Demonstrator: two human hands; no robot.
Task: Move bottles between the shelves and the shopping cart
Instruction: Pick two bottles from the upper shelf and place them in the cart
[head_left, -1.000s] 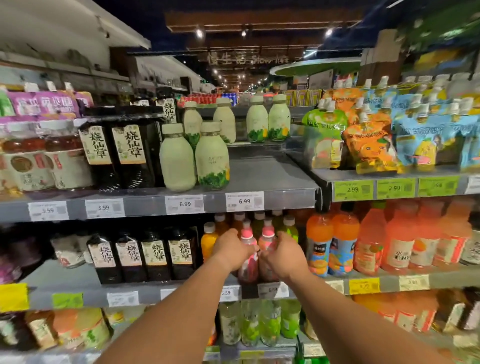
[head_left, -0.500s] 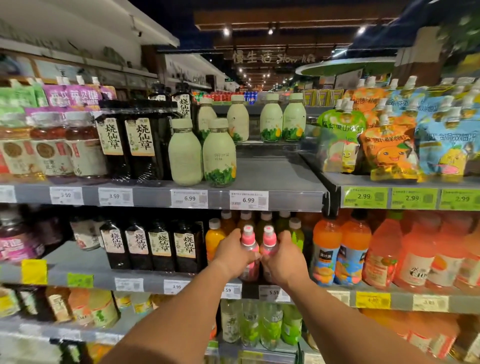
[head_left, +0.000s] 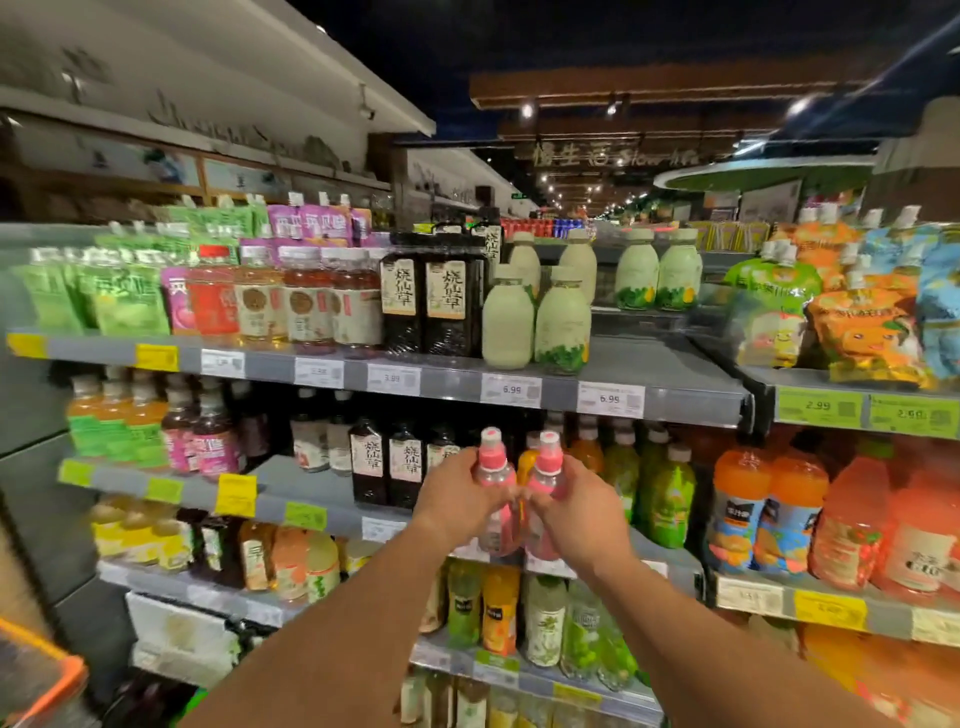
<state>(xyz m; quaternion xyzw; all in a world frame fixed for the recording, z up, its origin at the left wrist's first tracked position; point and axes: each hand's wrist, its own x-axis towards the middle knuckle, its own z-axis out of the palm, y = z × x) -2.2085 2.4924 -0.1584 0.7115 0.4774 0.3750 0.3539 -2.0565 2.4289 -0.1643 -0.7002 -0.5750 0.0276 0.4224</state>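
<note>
Two pink-capped bottles (head_left: 500, 488) (head_left: 546, 493) — upright, side by side, before the shelf (head_left: 322, 512).

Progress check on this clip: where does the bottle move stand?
Done: nothing visibly in the orange cart at lower left. In hand: the left hand and right hand each grip a pink-capped bottle before the middle shelf. Left: carrying both across.

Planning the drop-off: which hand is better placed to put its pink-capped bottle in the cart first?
Probably the left hand: it grips a pink-capped bottle, and the orange cart sits lower left.
</note>
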